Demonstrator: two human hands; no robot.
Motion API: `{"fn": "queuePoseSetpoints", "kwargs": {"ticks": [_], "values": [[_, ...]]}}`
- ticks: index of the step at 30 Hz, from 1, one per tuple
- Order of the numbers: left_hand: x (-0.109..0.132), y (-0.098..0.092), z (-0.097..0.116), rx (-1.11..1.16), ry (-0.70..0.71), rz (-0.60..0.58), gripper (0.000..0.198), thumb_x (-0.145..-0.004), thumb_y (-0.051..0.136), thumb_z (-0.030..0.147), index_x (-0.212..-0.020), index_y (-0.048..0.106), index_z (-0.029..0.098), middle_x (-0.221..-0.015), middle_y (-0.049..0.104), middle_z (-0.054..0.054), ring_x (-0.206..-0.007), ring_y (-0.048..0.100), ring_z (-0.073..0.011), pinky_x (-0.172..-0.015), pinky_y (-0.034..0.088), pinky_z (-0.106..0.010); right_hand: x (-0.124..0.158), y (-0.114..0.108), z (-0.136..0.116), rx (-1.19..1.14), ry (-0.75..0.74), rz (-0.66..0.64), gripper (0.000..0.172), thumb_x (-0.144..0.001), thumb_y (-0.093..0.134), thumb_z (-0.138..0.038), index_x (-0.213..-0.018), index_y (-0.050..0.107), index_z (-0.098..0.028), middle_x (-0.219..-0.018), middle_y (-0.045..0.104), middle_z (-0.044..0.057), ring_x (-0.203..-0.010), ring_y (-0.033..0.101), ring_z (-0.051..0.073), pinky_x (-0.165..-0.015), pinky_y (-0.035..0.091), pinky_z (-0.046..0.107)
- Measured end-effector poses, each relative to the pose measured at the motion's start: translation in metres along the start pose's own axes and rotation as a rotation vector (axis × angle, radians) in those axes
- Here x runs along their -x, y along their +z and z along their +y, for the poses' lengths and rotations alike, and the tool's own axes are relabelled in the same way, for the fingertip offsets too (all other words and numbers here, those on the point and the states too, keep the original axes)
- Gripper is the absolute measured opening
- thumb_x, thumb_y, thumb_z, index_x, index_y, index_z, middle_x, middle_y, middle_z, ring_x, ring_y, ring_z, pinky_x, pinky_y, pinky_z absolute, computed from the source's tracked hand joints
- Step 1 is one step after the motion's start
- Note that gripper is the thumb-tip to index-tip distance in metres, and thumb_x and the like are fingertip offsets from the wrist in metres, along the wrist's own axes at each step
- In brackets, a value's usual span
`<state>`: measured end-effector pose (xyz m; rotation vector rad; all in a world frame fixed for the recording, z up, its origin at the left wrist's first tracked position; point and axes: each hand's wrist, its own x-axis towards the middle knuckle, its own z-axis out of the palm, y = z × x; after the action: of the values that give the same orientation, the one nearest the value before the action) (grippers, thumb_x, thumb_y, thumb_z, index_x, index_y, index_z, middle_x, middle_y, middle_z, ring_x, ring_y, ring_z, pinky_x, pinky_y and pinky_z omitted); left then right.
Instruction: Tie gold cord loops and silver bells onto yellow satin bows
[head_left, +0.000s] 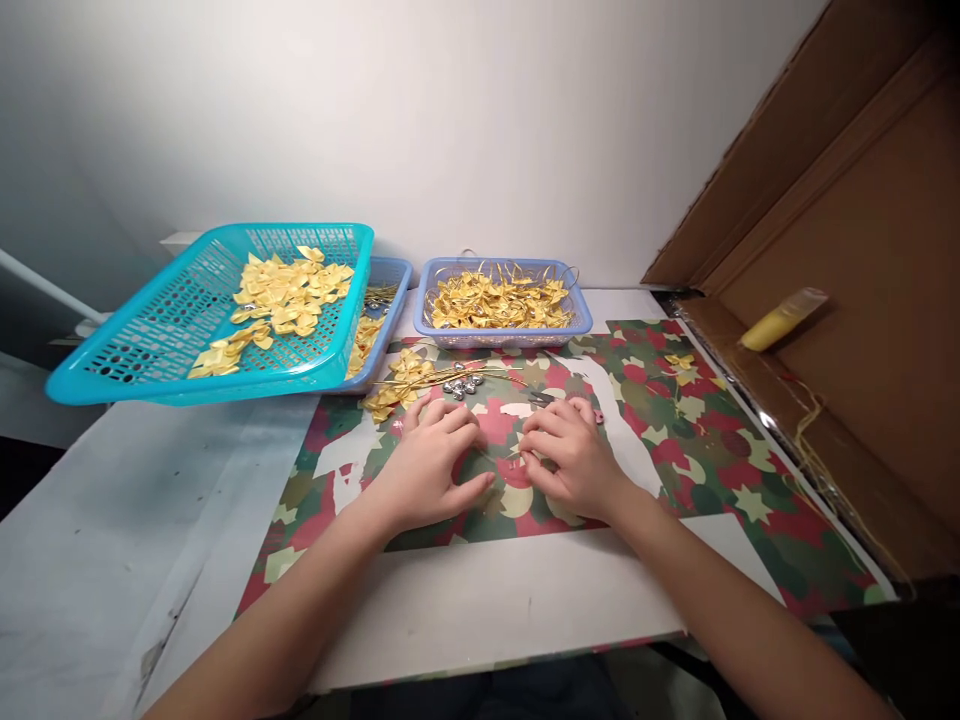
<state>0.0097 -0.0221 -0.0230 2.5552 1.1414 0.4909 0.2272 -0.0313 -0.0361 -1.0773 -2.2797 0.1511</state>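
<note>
My left hand point(435, 462) and my right hand point(566, 455) rest close together on a red, green and cream patterned sheet point(697, 440). The fingers of both are curled and pinched toward each other around a thin gold thread point(501, 460) with a small yellow piece between them. Just beyond my hands lie a loose pile of yellow ribbon bows point(397, 385) and a cluster of small silver bells point(463, 382).
A tilted turquoise basket point(150, 340) holds yellow bows, propped over a blue tray point(390, 300). Another blue tray point(502, 335) holds bows with gold loops. A brown cardboard wall point(862, 250) stands at right with a yellow glue stick point(780, 320). A white wall is behind.
</note>
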Motion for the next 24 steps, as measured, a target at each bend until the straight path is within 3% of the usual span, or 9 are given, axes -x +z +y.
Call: {"fn": "queuePoseSetpoints", "kwargs": {"ticks": [3,11,14,18,21,24], "values": [[-0.002,0.003,0.012,0.143,-0.017,-0.035,0.022,-0.090,0.054,0.040,-0.103,0.062,0.024,-0.101,0.068,-0.003,-0.102,0.051,-0.0243,-0.101,0.025,-0.047,0.000,-0.001,0.000,-0.007,-0.034,-0.011,0.017,-0.088,0.050,-0.017,-0.077,0.063,-0.020,-0.084,0.068,0.001,-0.082,0.050,0.017,-0.081,0.027,0.037],[-0.004,0.015,0.019,0.355,-0.180,-0.047,0.041,-0.097,0.040,0.034,-0.063,0.058,0.019,-0.062,0.061,0.001,-0.070,0.051,-0.0169,-0.083,0.034,-0.038,0.001,-0.002,0.000,-0.033,-0.048,-0.055,0.016,-0.093,0.048,-0.020,-0.084,0.062,-0.021,-0.087,0.069,0.001,-0.087,0.053,0.018,-0.084,0.029,0.038],[-0.003,0.015,0.018,0.441,-0.203,-0.007,0.037,-0.097,0.041,0.034,-0.071,0.065,0.021,-0.060,0.063,0.001,-0.070,0.052,-0.0173,-0.081,0.035,-0.036,0.000,-0.007,0.013,0.004,0.102,-0.011,0.010,-0.091,0.055,-0.025,-0.095,0.063,-0.021,-0.097,0.069,0.003,-0.093,0.054,0.021,-0.086,0.031,0.039],[-0.001,0.014,0.019,0.526,-0.214,0.042,0.035,-0.096,0.042,0.034,-0.076,0.068,0.022,-0.064,0.067,0.000,-0.074,0.055,-0.0183,-0.081,0.036,-0.035,0.001,-0.011,0.042,0.172,0.387,-0.038,0.028,-0.081,0.069,-0.041,-0.101,0.062,-0.021,-0.103,0.066,0.006,-0.099,0.053,0.028,-0.086,0.033,0.043],[-0.001,0.015,0.020,0.546,-0.215,0.066,0.038,-0.096,0.042,0.034,-0.067,0.063,0.021,-0.064,0.068,0.000,-0.072,0.054,-0.0178,-0.080,0.037,-0.034,0.005,-0.008,0.057,0.219,0.501,-0.093,0.025,-0.081,0.068,-0.043,-0.093,0.062,-0.022,-0.100,0.065,0.006,-0.098,0.052,0.029,-0.082,0.035,0.043],[-0.001,0.015,0.020,0.549,-0.217,0.084,0.039,-0.095,0.043,0.034,-0.063,0.060,0.020,-0.063,0.067,0.000,-0.071,0.054,-0.0175,-0.079,0.038,-0.034,0.007,-0.005,0.062,0.187,0.524,-0.094,0.015,-0.085,0.064,-0.036,-0.084,0.059,-0.021,-0.096,0.064,0.006,-0.096,0.052,0.027,-0.081,0.036,0.042]]}}
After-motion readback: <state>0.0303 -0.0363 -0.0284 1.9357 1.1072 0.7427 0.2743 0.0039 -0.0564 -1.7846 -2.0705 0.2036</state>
